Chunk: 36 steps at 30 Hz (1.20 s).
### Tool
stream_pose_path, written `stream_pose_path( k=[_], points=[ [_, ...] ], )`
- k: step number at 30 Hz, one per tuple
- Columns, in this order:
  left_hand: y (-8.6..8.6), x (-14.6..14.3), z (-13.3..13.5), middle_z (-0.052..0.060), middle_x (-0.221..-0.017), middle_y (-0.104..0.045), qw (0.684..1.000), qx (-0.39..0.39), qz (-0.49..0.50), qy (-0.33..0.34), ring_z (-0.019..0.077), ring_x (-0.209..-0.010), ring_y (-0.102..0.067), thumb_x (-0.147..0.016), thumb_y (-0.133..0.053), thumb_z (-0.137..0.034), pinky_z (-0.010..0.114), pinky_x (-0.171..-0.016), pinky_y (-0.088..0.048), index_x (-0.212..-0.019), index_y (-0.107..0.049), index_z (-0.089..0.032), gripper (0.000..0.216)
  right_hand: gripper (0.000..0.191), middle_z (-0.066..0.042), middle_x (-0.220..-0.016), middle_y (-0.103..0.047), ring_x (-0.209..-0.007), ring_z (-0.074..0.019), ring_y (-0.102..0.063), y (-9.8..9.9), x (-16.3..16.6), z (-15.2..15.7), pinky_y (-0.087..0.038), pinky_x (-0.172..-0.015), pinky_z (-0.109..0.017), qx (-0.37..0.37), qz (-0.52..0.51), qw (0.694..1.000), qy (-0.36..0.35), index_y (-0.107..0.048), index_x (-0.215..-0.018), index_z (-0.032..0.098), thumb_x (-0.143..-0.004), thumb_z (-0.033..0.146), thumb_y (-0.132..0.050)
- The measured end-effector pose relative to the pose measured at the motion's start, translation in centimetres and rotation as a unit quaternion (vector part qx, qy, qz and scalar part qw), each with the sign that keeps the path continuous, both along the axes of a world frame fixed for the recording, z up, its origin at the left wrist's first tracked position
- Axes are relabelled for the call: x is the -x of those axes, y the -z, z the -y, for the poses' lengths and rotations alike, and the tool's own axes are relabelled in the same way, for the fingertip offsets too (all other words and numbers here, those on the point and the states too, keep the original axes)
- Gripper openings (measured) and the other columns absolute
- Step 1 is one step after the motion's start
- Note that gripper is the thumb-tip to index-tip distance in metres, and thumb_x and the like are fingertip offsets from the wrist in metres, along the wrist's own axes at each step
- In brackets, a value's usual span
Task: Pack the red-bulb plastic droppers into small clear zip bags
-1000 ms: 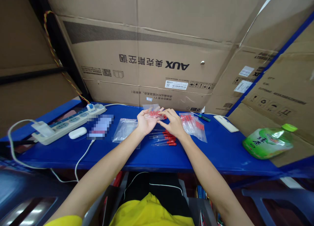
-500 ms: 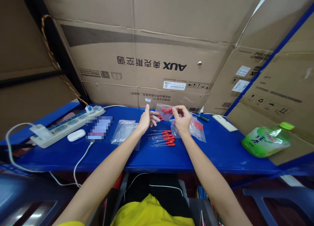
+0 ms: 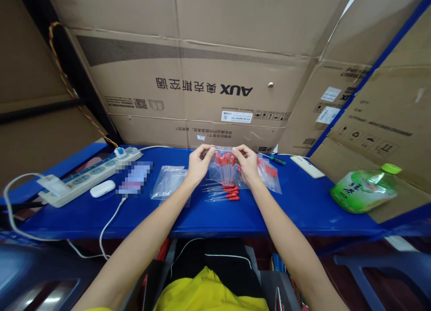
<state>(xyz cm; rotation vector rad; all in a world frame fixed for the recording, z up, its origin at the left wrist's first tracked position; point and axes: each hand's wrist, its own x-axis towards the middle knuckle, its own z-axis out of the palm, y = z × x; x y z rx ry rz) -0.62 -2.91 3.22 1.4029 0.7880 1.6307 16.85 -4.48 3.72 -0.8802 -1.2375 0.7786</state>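
A: ok, what are the hands up to here?

B: both busy. The left hand (image 3: 199, 163) is pinching one top corner of a clear bag (image 3: 225, 163), and the right hand (image 3: 248, 163) has the other top corner between thumb and fingers. So the bag is stretched between them, just beyond the loose droppers (image 3: 232, 194).

A: anything in it?

B: yep, red-bulbed droppers, bulbs up, thin clear stems pointing down. The bag's bottom edge overlaps the loose droppers from this angle, can't tell if it's actually touching them.

A: and the loose ones?

B: lying side by side on the blue table (image 3: 208, 223), red ends to the right. I'll go off those for everything else: some flat clear bags (image 3: 167, 187) are just left of them, filled bags (image 3: 271, 172) with more red bulbs just right. A screwdriver (image 3: 278, 160) with a green handle is past the filled ones, further right and back from the loose droppers.

A: rest of the desk?

B: well left of the droppers, a blurred-out phone (image 3: 135, 177), a white case (image 3: 103, 188) and a power strip (image 3: 96, 171). Far right, a green bottle (image 3: 363, 189) lying tilted.
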Motion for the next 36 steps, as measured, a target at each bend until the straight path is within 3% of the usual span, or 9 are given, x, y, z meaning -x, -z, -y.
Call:
stream_pose_path(
  k=[8,12,16,22,28,36],
  points=[
    [-0.07,0.4,-0.66,-0.001,-0.067,-0.062,0.999,0.024,-0.01,0.02,0.0142,-0.06,-0.051,-0.086,-0.077,-0.052,0.026,-0.058,-0.041,-0.081,-0.071,-0.019,0.034,0.046,-0.001,-0.08,-0.067,-0.064,-0.0164,-0.06,-0.16,0.12,0.32,-0.054,-0.054,-0.03,0.076,-0.004,0.991,-0.112,-0.073,-0.093,0.022,-0.069,0.06,-0.085],
    [0.3,0.28,-0.67,-0.001,-0.063,-0.061,0.996,0.038,-0.049,0.064,0.0127,-0.053,-0.047,-0.085,-0.077,-0.056,0.026,-0.05,-0.035,-0.081,-0.073,-0.019,0.037,0.043,-0.001,-0.077,-0.069,-0.065,-0.0158,-0.058,-0.05,0.02,0.36,-0.049,-0.055,-0.027,0.087,0.037,0.989,-0.111,-0.076,-0.09,0.021,-0.07,0.058,-0.086],
    [0.58,0.11,-0.64,0.0,-0.064,-0.062,0.993,0.048,-0.069,0.086,0.0126,-0.053,-0.048,-0.083,-0.079,-0.055,0.026,-0.051,-0.037,-0.082,-0.074,-0.018,0.037,0.043,0.001,-0.066,-0.062,-0.059,-0.0121,-0.049,0.03,0.07,0.32,-0.04,-0.055,-0.025,0.083,0.055,0.991,-0.095,-0.072,-0.076,0.019,-0.067,0.058,-0.088],
    [0.48,0.18,-0.61,0.001,-0.067,-0.063,0.995,0.053,-0.044,0.074,0.0145,-0.056,-0.052,-0.083,-0.08,-0.05,0.027,-0.048,-0.039,-0.082,-0.075,-0.019,0.031,0.041,0.004,-0.062,-0.056,-0.054,-0.0096,-0.039,0.2,0.0,0.14,-0.031,-0.052,-0.025,0.096,0.034,0.99,-0.095,-0.071,-0.074,0.019,-0.065,0.056,-0.088],
    [0.63,0.29,-0.48,-0.001,-0.063,-0.061,0.993,0.028,-0.095,0.062,0.0122,-0.047,-0.045,-0.088,-0.075,-0.052,0.028,-0.047,-0.035,-0.082,-0.072,-0.021,0.032,0.041,0.004,-0.064,-0.059,-0.054,-0.0091,-0.041,0.23,0.05,0.25,-0.033,-0.053,-0.025,0.111,0.035,0.986,-0.119,-0.071,-0.075,0.018,-0.065,0.055,-0.088],
    [0.69,0.23,-0.52,0.001,-0.067,-0.065,0.991,-0.014,-0.123,0.046,0.0154,-0.061,-0.054,-0.087,-0.076,-0.05,0.028,-0.06,-0.041,-0.08,-0.073,-0.019,0.032,0.038,0.0,-0.075,-0.07,-0.066,-0.0125,-0.055,0.45,-0.02,0.11,-0.042,-0.065,-0.025,0.092,0.052,0.985,-0.134,-0.075,-0.077,0.018,-0.07,0.053,-0.087]
  ],
)
